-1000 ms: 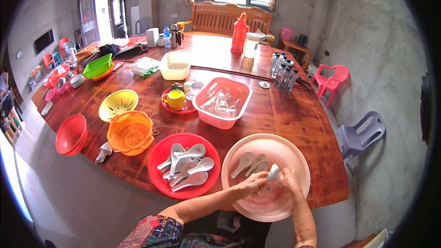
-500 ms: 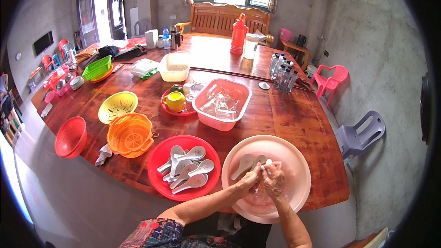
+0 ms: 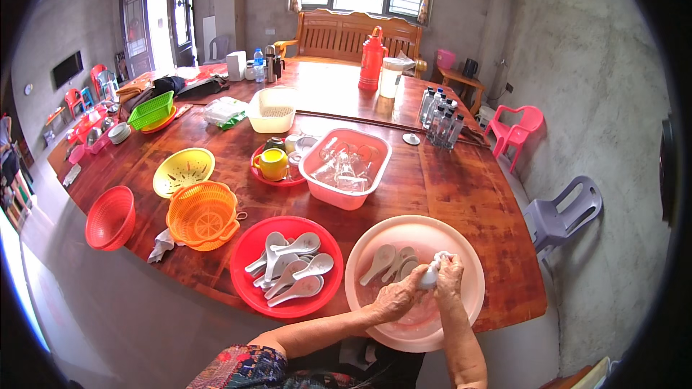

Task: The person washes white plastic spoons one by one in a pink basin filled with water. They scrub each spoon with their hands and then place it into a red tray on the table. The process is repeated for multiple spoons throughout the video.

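Note:
Over the pale pink basin (image 3: pixel 470 259), my left hand (image 3: pixel 396 300) is closed on a white soup spoon (image 3: pixel 428 278), its rounded bowl showing between my hands. My right hand (image 3: pixel 450 275) is closed around a bunched white cloth (image 3: pixel 442 256), pressed against the spoon; the spoon's handle is hidden in the grip. Several more soup spoons (image 3: pixel 378 264) lie in the basin beside my left hand, in what looks like shallow water. To the left, a red basin (image 3: pixel 240 284) carries a pile of white soup spoons (image 3: pixel 297 287).
Beyond the basins stand a pink tub (image 3: pixel 339 200) of clear glasses and a red tray with a yellow cup (image 3: pixel 272 164). Orange (image 3: pixel 205 220), yellow (image 3: pixel 180 173) and red (image 3: pixel 112 220) colanders sit at left. Bottles (image 3: pixel 441 119) and a red thermos (image 3: pixel 372 61) are farther back.
Both hands have shifted slightly right and the spoon's bowl has come into sight between them. More spoons in the pale basin are now uncovered. The view has tilted a little.

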### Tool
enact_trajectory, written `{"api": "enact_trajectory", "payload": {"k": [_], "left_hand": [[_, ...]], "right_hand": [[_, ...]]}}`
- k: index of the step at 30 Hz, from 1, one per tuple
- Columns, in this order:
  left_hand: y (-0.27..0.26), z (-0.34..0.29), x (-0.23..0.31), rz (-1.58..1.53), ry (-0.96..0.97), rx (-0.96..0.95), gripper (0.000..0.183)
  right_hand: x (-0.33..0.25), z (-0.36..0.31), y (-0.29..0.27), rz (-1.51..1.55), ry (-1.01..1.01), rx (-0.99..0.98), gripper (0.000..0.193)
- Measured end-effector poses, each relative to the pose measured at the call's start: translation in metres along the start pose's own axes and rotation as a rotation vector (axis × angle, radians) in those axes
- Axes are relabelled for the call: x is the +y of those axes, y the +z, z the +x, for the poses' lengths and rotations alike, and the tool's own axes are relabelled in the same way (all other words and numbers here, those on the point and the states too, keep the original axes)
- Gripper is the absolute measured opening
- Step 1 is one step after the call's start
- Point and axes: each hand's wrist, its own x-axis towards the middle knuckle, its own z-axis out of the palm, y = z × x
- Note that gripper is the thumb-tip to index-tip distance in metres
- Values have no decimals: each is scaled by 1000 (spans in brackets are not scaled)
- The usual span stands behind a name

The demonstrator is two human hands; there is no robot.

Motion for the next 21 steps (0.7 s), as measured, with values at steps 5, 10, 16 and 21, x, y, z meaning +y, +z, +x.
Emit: {"api": "enact_trajectory", "payload": {"k": [5, 10, 16, 21], "left_hand": [[2, 10, -21, -696, -269, 16, 43], [13, 19, -55, -1111, -507, -155, 34], [-10, 18, -30, -1303, -969, -87, 47], [-9, 17, -24, -1523, -873, -203, 37]], "right_hand": [[2, -9, -41, -1187, -264, -140, 24], [9, -35, -56, -1165, -262, -1030, 22], [-32, -35, -6, -558, -423, -324, 18], [-26, -40, 27, -943, -629, 75, 10]]}}
